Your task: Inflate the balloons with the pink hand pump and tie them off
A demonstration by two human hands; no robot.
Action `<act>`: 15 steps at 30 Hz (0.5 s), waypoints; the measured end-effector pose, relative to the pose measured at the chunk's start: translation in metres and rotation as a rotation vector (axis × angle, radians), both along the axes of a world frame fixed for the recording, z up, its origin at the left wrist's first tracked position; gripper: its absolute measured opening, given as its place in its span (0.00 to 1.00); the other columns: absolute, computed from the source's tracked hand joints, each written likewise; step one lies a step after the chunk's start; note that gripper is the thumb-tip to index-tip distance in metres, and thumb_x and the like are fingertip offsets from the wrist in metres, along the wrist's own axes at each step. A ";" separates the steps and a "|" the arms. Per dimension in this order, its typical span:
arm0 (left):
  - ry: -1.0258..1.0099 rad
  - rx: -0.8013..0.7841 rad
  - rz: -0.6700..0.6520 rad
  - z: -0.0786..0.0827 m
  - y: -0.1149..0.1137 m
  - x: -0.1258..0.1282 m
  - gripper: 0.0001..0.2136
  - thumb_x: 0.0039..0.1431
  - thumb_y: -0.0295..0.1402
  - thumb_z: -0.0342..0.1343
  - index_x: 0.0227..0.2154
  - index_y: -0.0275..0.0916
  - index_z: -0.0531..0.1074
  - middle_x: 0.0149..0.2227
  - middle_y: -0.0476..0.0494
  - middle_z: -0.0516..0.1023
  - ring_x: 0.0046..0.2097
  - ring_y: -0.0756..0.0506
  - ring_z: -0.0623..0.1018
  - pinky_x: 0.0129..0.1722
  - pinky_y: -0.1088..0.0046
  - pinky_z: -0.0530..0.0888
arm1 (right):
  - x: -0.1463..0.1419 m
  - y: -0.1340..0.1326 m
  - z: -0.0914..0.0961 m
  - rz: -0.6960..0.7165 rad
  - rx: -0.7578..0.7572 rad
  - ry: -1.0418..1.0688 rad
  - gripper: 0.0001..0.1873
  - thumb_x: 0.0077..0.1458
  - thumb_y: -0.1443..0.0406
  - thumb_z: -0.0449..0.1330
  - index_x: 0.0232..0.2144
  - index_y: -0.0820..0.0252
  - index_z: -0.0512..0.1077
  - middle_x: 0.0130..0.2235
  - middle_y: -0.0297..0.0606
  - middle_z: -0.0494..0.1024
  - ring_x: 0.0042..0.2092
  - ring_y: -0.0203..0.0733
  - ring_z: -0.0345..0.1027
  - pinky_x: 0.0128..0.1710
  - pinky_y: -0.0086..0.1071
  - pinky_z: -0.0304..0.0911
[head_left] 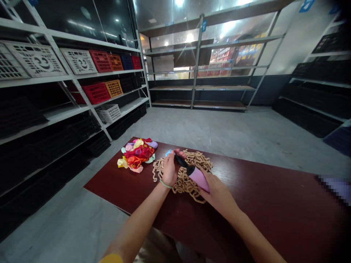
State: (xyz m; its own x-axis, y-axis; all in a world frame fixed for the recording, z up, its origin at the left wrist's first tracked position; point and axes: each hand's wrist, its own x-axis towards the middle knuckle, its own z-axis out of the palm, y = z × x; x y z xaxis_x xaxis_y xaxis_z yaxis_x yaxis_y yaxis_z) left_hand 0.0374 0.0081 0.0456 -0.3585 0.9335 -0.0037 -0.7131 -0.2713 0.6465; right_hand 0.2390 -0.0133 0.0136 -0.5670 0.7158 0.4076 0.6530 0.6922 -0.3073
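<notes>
My right hand [216, 190] is wrapped round the pink body of a small balloon pump [197, 176] with a black nozzle. My left hand [170, 168] is closed at the nozzle's tip, pinching a small light-blue balloon [168, 152] against it. Both hands are over a heap of tan chain-like links [184, 171] on a dark red wooden table [260, 208]. A pile of limp coloured balloons [138, 153] lies to the left of my left hand, near the table's far corner.
Metal shelves line the left wall with white, red and orange baskets [95, 60] and black crates. More shelving [197, 73] stands at the back and right. Grey concrete floor surrounds the table. A blurred patch [336, 186] sits at the table's right edge.
</notes>
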 end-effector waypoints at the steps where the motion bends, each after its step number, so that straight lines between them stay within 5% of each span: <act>1: -0.002 0.016 0.002 0.008 0.000 0.006 0.13 0.61 0.44 0.57 0.35 0.38 0.69 0.31 0.46 0.76 0.37 0.47 0.78 0.43 0.68 0.74 | 0.001 0.001 0.000 0.006 0.003 0.021 0.38 0.60 0.62 0.56 0.68 0.52 0.46 0.55 0.47 0.73 0.53 0.54 0.69 0.50 0.49 0.67; 8: 0.042 0.154 0.083 0.055 0.001 0.044 0.16 0.62 0.47 0.54 0.29 0.40 0.63 0.24 0.53 0.64 0.26 0.52 0.69 0.35 0.73 0.73 | 0.015 0.005 0.019 -0.097 -0.042 0.071 0.36 0.64 0.57 0.52 0.69 0.46 0.44 0.55 0.45 0.73 0.52 0.53 0.72 0.45 0.45 0.70; 15: 0.171 0.136 0.172 0.070 0.013 0.052 0.15 0.62 0.49 0.54 0.32 0.42 0.63 0.19 0.57 0.60 0.20 0.54 0.64 0.25 0.78 0.69 | 0.016 0.006 0.013 -0.133 0.014 0.171 0.38 0.57 0.61 0.57 0.66 0.52 0.48 0.54 0.47 0.74 0.49 0.54 0.75 0.42 0.43 0.71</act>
